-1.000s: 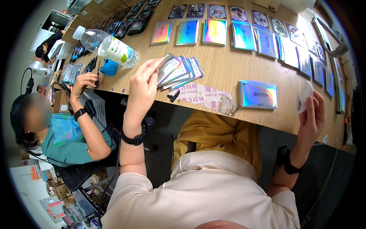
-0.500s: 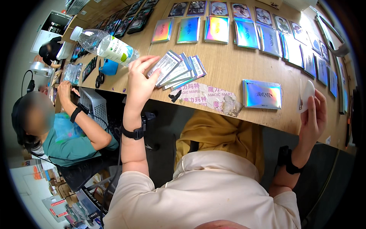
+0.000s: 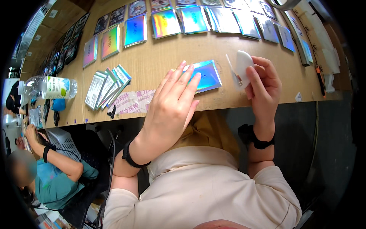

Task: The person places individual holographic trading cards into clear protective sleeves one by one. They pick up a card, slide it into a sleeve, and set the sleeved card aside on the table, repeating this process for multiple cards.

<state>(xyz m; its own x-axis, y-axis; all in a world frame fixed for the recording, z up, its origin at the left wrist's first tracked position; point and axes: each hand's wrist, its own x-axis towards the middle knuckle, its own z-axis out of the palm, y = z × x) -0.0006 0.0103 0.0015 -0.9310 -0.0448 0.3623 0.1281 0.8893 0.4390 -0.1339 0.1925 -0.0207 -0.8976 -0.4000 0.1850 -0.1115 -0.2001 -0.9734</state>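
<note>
My left hand (image 3: pixel 171 99) lies flat with fingers stretched out over the left part of a shiny iridescent blue packet (image 3: pixel 209 76) near the table's front edge. It holds nothing, and the fingers hide part of the packet. In my right hand (image 3: pixel 265 82), thumb and fingers pinch a flat white rounded piece (image 3: pixel 244 63) just right of the packet. A thin pale strip and a small brownish bit show beside the piece; I cannot make out its kind. A fan of printed cards or packets (image 3: pixel 103 88) lies left of my left hand.
Rows of iridescent packets (image 3: pixel 135 31) and picture cards (image 3: pixel 117 16) line the table's back. A plastic bottle (image 3: pixel 57 87) and a blue object (image 3: pixel 59 104) are at left, near a seated co-worker (image 3: pixel 68 168). Printed tape (image 3: pixel 131 103) marks the front edge. An orange-and-black tool (image 3: pixel 319 80) lies far right.
My left hand has left the fanned packets and moved right onto the iridescent packet. My right hand has lifted the white piece and brought it nearer. The whole view has shifted.
</note>
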